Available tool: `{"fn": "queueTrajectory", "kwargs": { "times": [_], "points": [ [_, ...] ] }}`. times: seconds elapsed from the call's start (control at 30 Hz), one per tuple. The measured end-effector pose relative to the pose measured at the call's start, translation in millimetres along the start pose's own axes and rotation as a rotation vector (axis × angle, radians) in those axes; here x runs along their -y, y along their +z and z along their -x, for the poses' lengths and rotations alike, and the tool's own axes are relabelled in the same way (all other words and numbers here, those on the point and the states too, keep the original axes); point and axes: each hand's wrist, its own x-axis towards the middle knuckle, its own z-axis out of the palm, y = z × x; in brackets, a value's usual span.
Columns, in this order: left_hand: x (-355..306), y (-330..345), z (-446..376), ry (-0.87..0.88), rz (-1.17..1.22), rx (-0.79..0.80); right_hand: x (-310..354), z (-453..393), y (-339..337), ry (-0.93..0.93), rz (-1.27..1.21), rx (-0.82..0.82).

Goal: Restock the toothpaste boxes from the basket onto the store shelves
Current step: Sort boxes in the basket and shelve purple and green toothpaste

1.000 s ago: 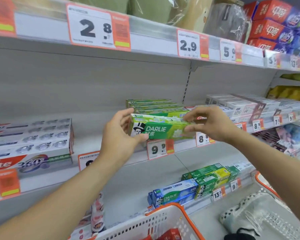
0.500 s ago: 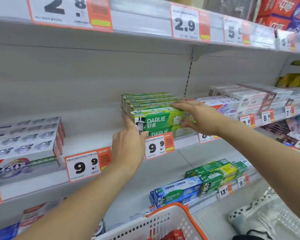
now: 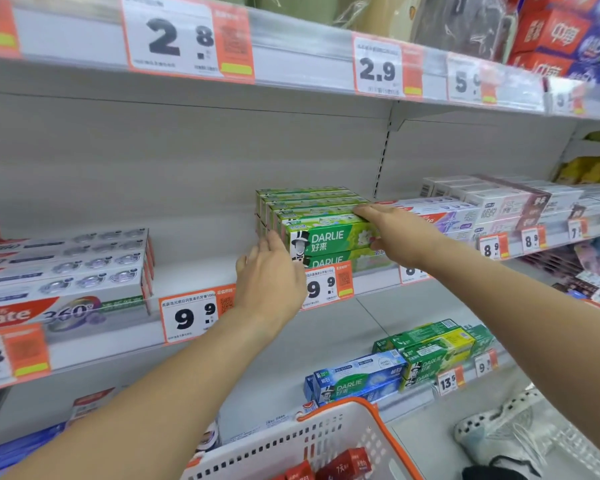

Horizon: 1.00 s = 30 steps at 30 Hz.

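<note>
While both arms reach toward the middle shelf (image 3: 201,271), the left hand (image 3: 269,277) lies with fingers straight against the left end of the green toothpaste box (image 3: 329,237), its fingertips hidden behind the box stack (image 3: 305,202). The right hand (image 3: 394,233) holds the box's right end, fingers laid along the top edge and thumb below, covering that end. This box sits on the front of the stack, atop another green box half hidden by a price tag (image 3: 328,285). At the bottom edge, a white basket (image 3: 291,441) with an orange rim is cut off; red boxes (image 3: 340,465) inside show only partly. Upper price labels are blurred.
</note>
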Motion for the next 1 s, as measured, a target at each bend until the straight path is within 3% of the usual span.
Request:
{"fn": "queueTrajectory", "kwargs": {
  "times": [0.13,0.2,0.3,0.37,0.43,0.5,0.6,0.73,0.87,1.0],
  "points": [
    [12,-13,47,0.215,0.182,-0.202,-1,3,3,-0.002,0.010,-0.020],
    [22,-14,77,0.272,0.251,-0.191,-1,4,5,-0.009,0.038,-0.046],
    [47,-5,127,0.200,0.291,0.035,16,13,15,-0.059,0.107,-0.224],
    [72,10,160,0.125,0.256,0.248,48,37,31,-0.092,-0.015,-0.428],
    [103,29,194,0.028,0.201,0.458,95,76,61,-0.162,-0.181,-0.523],
    [133,50,230,-0.086,0.120,0.660,142,121,108,-0.151,-0.377,-0.362],
    [179,79,280,-0.233,0.040,0.887,198,190,187,-0.003,-0.587,0.178],
    [219,103,331,-0.398,-0.018,0.952,246,259,261,0.158,-0.738,0.719],
    [225,120,353,-0.413,-0.053,0.914,283,294,298,0.373,-0.801,0.977],
    [230,135,354,-0.441,-0.005,0.962,320,307,314,0.396,-0.697,1.038]
  ]
}}
